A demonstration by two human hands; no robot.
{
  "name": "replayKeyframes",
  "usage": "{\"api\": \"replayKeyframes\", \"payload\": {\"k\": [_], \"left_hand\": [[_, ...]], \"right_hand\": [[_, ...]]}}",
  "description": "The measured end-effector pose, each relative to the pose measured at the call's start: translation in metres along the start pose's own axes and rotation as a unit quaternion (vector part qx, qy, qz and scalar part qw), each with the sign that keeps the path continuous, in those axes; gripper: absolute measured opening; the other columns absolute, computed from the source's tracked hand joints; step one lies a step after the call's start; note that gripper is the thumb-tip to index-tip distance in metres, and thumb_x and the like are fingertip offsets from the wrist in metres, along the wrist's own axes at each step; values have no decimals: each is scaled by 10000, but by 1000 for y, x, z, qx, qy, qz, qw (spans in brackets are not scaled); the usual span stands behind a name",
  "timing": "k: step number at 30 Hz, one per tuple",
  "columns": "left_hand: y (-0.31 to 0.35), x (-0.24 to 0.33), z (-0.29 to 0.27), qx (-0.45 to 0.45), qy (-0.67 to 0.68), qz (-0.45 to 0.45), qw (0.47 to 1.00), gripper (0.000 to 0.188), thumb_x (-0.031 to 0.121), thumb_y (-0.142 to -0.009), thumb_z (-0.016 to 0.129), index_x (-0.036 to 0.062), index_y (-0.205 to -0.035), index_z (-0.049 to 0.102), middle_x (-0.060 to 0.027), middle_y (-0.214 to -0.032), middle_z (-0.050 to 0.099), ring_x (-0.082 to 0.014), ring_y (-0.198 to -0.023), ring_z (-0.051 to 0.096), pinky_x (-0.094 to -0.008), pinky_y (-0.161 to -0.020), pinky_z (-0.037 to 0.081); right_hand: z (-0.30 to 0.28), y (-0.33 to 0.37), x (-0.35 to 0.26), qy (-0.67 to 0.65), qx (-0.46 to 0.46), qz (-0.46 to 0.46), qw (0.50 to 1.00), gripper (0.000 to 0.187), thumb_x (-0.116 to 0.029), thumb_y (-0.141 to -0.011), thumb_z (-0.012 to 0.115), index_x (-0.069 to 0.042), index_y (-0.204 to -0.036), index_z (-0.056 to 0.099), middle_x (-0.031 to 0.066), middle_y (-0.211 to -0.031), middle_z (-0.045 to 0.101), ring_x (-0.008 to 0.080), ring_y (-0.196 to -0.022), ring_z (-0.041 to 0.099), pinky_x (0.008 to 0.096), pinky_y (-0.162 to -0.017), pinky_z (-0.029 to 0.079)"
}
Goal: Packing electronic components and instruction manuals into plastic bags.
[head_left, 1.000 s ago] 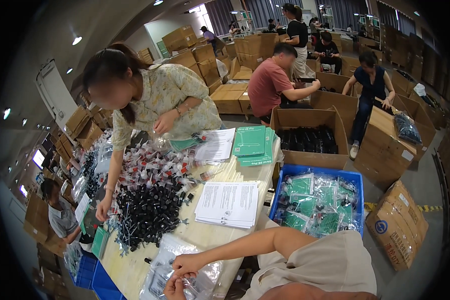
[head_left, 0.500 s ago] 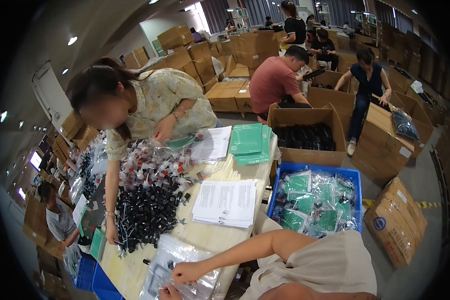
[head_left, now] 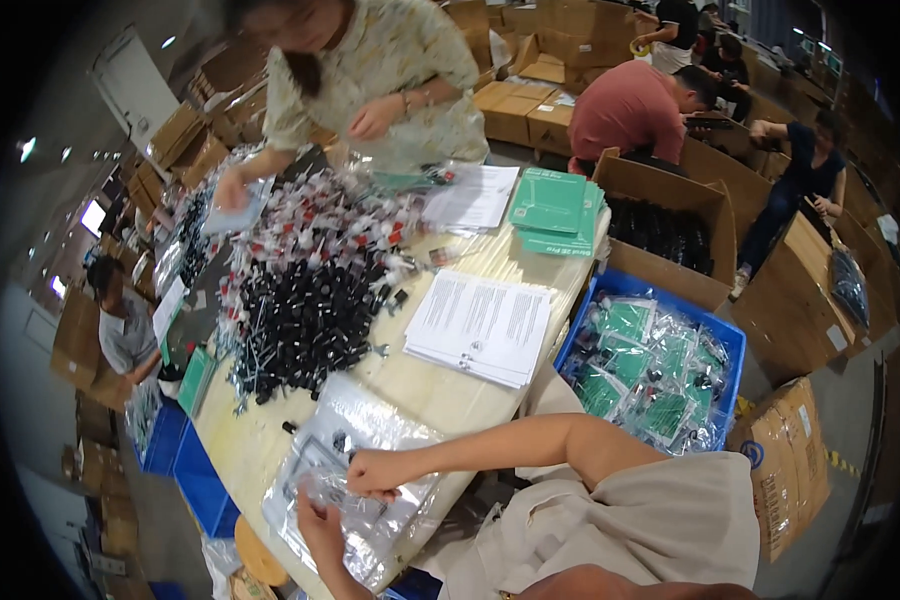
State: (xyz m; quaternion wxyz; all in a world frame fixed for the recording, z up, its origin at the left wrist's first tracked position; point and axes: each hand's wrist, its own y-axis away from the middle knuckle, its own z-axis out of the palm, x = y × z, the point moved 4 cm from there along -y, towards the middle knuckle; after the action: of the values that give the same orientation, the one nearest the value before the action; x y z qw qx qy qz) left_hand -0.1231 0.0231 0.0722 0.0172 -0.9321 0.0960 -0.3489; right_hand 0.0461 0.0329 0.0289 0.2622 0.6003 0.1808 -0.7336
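Both hands are at the near edge of the table, over a stack of clear plastic bags [head_left: 395, 425]. My left hand [head_left: 320, 530] pinches the edge of a crumpled clear bag [head_left: 322, 486]. My right hand [head_left: 375, 473] is closed, its fingertips at the bag's other side. What lies inside that bag is too small to make out. Just beyond is a heap of black cylindrical parts [head_left: 305, 325], with metal wrenches along its left edge. Behind it are small clear bags with red and white pieces [head_left: 320, 220].
Printed sheets [head_left: 480, 325] lie right of the heap, with green booklets [head_left: 550, 205] farther back. A blue bin [head_left: 735, 365] of filled bags stands at the right, beside an open carton [head_left: 660, 180] of black items. Across the table a co-worker [head_left: 390, 60] reaches over the heap.
The view has shifted, bringing more of my left hand in. My left hand has come up beside the right with the bag. The co-worker's arm has moved from the wrenches to the far-left side.
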Motion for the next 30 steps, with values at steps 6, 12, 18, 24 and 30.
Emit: {"api": "replayKeyframes", "payload": {"k": [6, 12, 18, 24, 30], "left_hand": [[-16, -62, -34, 101, 82, -13, 991, 643, -171, -663, 337, 42, -1240, 526, -164, -1155, 561, -188, -854, 579, -255, -636, 449], [-31, 23, -30, 122, 90, 120, 981, 657, -184, -662, 292, 33, -1232, 537, -135, -1139, 600, -151, -753, 588, -241, -635, 462], [-42, 40, 19, -15, 141, 138, 980, 661, -169, -660, 297, 47, -1239, 531, -121, -1171, 593, -142, -729, 584, -244, -666, 470], [-25, 40, 54, -98, 138, 136, 976, 632, -161, -668, 329, 61, -1218, 549, -141, -1171, 593, -157, -727, 595, -268, -697, 480], [-20, 49, 35, -32, 135, 170, 976, 597, -163, -667, 318, 54, -1141, 610, -131, -1073, 641, -143, -730, 596, -245, -646, 459]], "right_hand": [[-15, 44, 5, 44, 20, 37, 998, 315, -211, -884, 516, -14, -638, 513, 43, -540, 519, 113, -395, 520, 249, -352, 403], [-88, 131, -50, 292, 280, -104, 909, 196, -260, -837, 621, -65, -817, 609, 99, -695, 602, 227, -632, 580, 337, -621, 455], [-150, 216, -46, 606, 418, 10, 677, 369, -235, -705, 697, -36, -997, 591, 137, -1085, 535, 320, -1067, 473, 421, -898, 386], [-144, 222, -28, 637, 403, 67, 653, 424, -262, -689, 701, 8, -995, 586, 169, -1207, 494, 342, -1156, 436, 441, -949, 363], [-142, 217, -29, 668, 390, 81, 629, 327, -201, -723, 641, 42, -939, 609, 195, -1142, 553, 366, -1076, 518, 447, -899, 418]]}}
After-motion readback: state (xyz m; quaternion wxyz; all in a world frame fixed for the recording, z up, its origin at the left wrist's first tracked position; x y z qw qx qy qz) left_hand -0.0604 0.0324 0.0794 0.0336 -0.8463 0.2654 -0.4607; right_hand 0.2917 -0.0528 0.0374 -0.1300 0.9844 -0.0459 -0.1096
